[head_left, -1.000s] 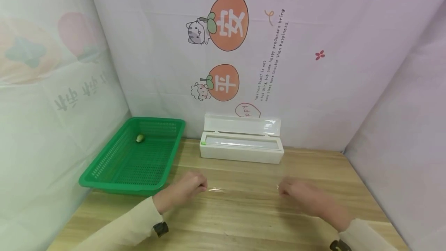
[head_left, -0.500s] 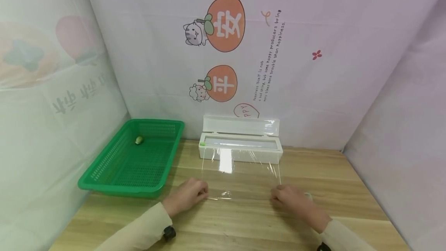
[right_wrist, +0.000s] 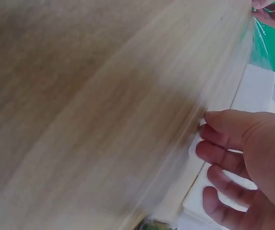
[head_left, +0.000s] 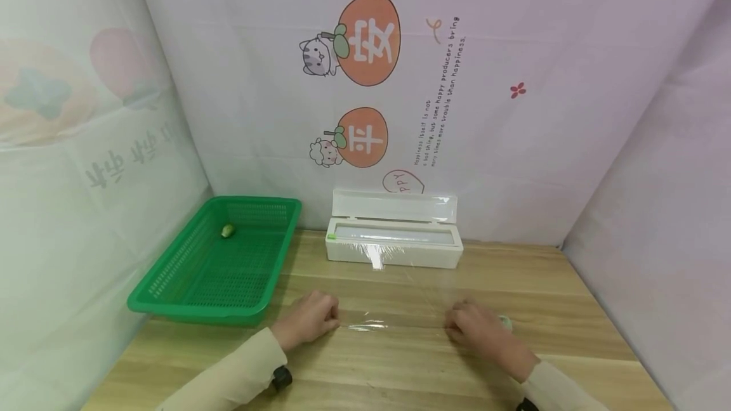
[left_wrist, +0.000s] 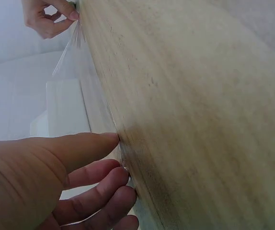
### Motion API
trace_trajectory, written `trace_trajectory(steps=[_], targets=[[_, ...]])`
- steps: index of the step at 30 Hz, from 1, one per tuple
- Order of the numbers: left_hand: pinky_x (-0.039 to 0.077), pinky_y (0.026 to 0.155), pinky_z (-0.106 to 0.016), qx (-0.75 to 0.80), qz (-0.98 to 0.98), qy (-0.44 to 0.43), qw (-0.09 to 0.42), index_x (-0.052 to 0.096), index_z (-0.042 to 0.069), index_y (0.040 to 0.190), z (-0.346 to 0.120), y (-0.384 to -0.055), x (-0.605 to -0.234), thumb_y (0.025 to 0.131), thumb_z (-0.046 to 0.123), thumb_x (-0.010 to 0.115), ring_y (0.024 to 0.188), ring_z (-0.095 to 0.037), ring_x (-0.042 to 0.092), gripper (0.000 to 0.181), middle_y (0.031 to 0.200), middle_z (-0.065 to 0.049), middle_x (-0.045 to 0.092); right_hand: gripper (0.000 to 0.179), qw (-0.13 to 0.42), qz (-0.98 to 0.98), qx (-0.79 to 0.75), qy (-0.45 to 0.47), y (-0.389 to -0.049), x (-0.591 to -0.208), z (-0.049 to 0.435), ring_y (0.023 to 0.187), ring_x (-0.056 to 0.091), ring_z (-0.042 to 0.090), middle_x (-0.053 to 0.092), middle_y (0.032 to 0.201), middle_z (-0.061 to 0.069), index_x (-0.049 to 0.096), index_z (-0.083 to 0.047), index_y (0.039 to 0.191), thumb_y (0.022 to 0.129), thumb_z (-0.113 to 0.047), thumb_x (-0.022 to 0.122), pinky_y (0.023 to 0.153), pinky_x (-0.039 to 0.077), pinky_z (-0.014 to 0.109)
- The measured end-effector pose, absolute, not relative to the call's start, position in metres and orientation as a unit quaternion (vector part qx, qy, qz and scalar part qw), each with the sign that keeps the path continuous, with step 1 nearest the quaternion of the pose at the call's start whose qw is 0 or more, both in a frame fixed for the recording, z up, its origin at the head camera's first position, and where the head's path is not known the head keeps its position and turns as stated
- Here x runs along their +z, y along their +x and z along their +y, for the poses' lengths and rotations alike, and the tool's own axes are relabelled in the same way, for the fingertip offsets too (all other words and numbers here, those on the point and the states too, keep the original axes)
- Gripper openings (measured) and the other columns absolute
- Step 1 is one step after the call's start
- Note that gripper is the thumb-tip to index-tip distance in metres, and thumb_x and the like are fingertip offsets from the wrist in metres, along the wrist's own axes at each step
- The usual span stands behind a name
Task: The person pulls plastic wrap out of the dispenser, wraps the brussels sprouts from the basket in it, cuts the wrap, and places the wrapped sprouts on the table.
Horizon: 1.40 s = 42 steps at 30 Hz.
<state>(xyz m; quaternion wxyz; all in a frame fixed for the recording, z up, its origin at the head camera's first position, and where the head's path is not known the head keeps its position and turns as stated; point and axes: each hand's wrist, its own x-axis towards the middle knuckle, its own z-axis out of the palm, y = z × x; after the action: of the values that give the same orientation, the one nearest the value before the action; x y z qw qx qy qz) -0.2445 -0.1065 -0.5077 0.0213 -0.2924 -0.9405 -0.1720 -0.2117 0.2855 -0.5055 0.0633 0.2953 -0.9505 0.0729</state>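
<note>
A clear sheet of plastic wrap [head_left: 368, 322] stretches from the white dispenser box [head_left: 394, 255] toward the person, low over the wooden table. My left hand [head_left: 308, 319] pinches its near left corner between thumb and fingers. At the near right corner my right hand [head_left: 480, 328] pinches the film the same way. In the left wrist view, the thumb and curled fingers of the left hand [left_wrist: 80, 182] meet at the film's edge. The right wrist view shows the right hand [right_wrist: 238, 158] with its thumb and index finger together on the film. The box's lid [head_left: 394, 207] stands raised.
A green plastic basket [head_left: 276, 271] stands at the left, with a small pale green vegetable [head_left: 227, 231] inside. A small pale green thing [head_left: 505, 322] lies partly hidden behind the right hand. Printed white cloth [head_left: 485, 144] encloses the table [head_left: 365, 379] behind and at both sides.
Both hands have come slightly nearer the person, and the right has shifted left. The held film sits lower toward the table, its glare altered. The pale green thing behind the right hand has come into view.
</note>
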Motion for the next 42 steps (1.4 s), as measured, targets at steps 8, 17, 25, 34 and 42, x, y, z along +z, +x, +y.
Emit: trace_trajectory(steps=[8,17,25,34,42], targets=[[0.047,0.056,-0.022,-0.185,-0.944,-0.272,0.010,0.071,0.008,0.081,-0.111,-0.240,-0.498,0.087,0.015,0.084,0.064,-0.006,0.053,0.016,0.074,0.001,0.068,0.025,-0.013,-0.959,0.143,0.243,-0.206,-0.490,0.296,0.061,0.042,0.000,0.053,0.070,-0.013,0.060,-0.021,0.074,0.092,-0.016,0.078,0.053,0.039,0.020],[0.055,0.064,-0.022,-0.222,-0.925,-0.307,0.035,0.073,0.004,0.088,-0.099,-0.254,-0.495,0.088,0.005,0.078,0.072,-0.009,0.063,0.005,0.083,-0.005,0.074,0.019,0.061,-0.935,0.172,0.306,-0.223,-0.487,0.297,0.064,0.047,-0.003,0.060,0.071,-0.010,0.066,-0.015,0.079,0.085,-0.002,0.079,0.055,0.047,0.018],[0.049,0.063,-0.022,-0.209,-0.933,-0.294,0.013,0.069,0.008,0.082,-0.100,-0.256,-0.505,0.085,0.011,0.086,0.070,-0.007,0.053,0.018,0.079,0.000,0.066,0.011,-0.003,-0.936,0.180,0.303,-0.226,-0.501,0.299,0.071,0.050,-0.001,0.062,0.080,-0.009,0.072,-0.016,0.086,0.089,-0.013,0.082,0.060,0.048,0.019],[0.050,0.064,-0.024,-0.219,-0.938,-0.268,-0.003,0.067,0.008,0.084,-0.105,-0.254,-0.506,0.083,0.016,0.088,0.073,-0.009,0.053,0.022,0.082,0.001,0.064,0.012,0.001,-0.940,0.178,0.290,-0.226,-0.497,0.304,0.074,0.058,0.003,0.067,0.081,-0.008,0.073,-0.016,0.085,0.085,-0.013,0.084,0.065,0.053,0.022],[0.043,0.054,-0.025,-0.212,-0.945,-0.248,-0.011,0.066,0.006,0.083,-0.108,-0.246,-0.494,0.087,0.016,0.085,0.065,-0.011,0.049,0.023,0.075,-0.001,0.060,0.020,0.006,-0.941,0.184,0.284,-0.226,-0.486,0.305,0.084,0.067,0.013,0.075,0.093,0.002,0.075,-0.007,0.099,0.084,-0.013,0.086,0.075,0.063,0.033]])
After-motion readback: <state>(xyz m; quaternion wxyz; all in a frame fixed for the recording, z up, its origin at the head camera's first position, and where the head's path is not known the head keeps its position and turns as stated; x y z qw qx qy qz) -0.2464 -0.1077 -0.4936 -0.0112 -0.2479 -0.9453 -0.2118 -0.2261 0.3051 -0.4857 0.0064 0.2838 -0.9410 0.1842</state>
